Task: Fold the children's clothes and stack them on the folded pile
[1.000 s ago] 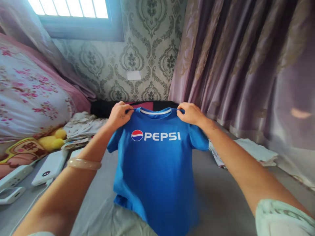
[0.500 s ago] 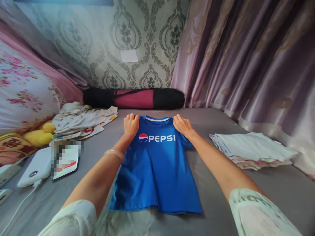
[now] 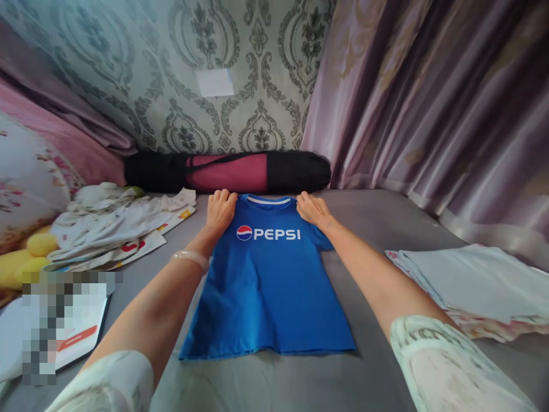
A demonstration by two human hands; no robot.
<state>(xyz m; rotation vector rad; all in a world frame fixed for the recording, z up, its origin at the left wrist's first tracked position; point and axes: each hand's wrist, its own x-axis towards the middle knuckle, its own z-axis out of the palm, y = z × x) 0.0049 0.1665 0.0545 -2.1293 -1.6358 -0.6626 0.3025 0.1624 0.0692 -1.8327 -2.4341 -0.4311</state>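
A blue T-shirt (image 3: 270, 286) with a white PEPSI print and a round logo lies front up on the grey bed sheet (image 3: 364, 274), its collar away from me and its hem towards me. My left hand (image 3: 221, 209) is closed on its left shoulder, and my right hand (image 3: 314, 208) on its right shoulder. Both sets of fingers curl over the cloth, so the fingertips are hidden. Soft creases run down the middle of the shirt. The left sleeve is hidden behind my left hand and forearm; part of the right sleeve shows beside my right wrist.
A black and dark-pink roll-shaped bag (image 3: 231, 171) lies along the wall. Crumpled light clothes (image 3: 111, 223) and a yellow plush toy (image 3: 30, 263) are on the left, near a partly blurred tablet-like device (image 3: 81, 337). A folded white cloth stack (image 3: 480, 280) lies right.
The shirt, held up in the air a second ago, came down flat onto the bed. Both hands kept hold of its shoulders. Since half a second ago, the hem has spread out straighter.
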